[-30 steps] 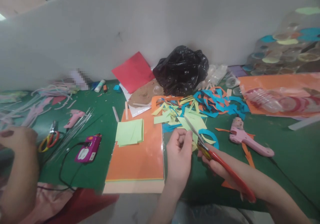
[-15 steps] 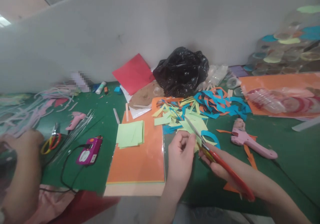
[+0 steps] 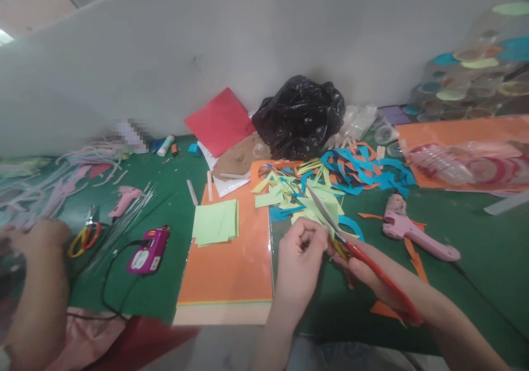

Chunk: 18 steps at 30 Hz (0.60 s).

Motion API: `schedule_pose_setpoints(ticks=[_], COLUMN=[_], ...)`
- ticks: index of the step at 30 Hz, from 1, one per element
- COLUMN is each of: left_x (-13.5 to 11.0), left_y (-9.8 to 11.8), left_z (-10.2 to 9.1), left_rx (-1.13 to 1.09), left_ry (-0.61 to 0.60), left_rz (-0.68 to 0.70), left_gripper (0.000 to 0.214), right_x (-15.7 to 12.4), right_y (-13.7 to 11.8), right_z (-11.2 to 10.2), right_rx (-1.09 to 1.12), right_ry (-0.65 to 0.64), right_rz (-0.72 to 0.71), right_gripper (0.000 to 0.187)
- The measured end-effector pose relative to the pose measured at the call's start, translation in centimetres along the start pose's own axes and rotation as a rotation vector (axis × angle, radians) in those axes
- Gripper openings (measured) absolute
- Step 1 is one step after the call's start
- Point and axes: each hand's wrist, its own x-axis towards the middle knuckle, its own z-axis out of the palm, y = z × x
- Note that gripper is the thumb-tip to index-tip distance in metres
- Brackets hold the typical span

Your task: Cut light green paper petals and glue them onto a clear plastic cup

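Observation:
My left hand is closed in a pinch on a small piece of light green paper near the front of the green table. My right hand grips red-handled scissors, whose blades point up and away over the paper. A pile of blue, orange and yellow-green paper scraps lies just beyond both hands. To the left of my left hand lies a stack of orange sheets with folded green paper on top.
A pink glue gun lies right of the scissors. A black plastic bag and red paper sit by the white wall. Another person's arm is at the far left, near a purple device and other scissors.
My hands and the scissors have shifted slightly; the blades have tilted a little more upright over the green paper. The other person's hand at the left has moved a little.

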Motion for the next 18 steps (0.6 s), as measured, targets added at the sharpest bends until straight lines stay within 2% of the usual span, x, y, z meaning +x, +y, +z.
schedule_pose_setpoints(ticks=[4, 7, 12, 18], left_x=[0.1, 0.1, 0.2, 0.5], left_y=[-0.2, -0.4, -1.0, -1.4], left_z=[-0.3, -0.4, -0.3, -1.5], left_rx=[0.038, 0.071, 0.095, 0.14], left_ry=[0.036, 0.02, 0.021, 0.171], left_rz=[0.012, 0.013, 0.017, 0.015], left_gripper=[0.033, 0.032, 0.029, 0.03], right_x=[0.5, 0.7, 0.7, 0.0], right_y=[-0.5, -0.5, 0.0, 0.7], right_z=[0.5, 1.0, 1.4, 1.1], right_rx=[0.048, 0.082, 0.077, 0.132], right_ry=[-0.043, -0.028, 0.021, 0.131], right_rz=[0.081, 0.122, 0.218, 0.279], right_gripper=[0.048, 0.058, 0.063, 0.066])
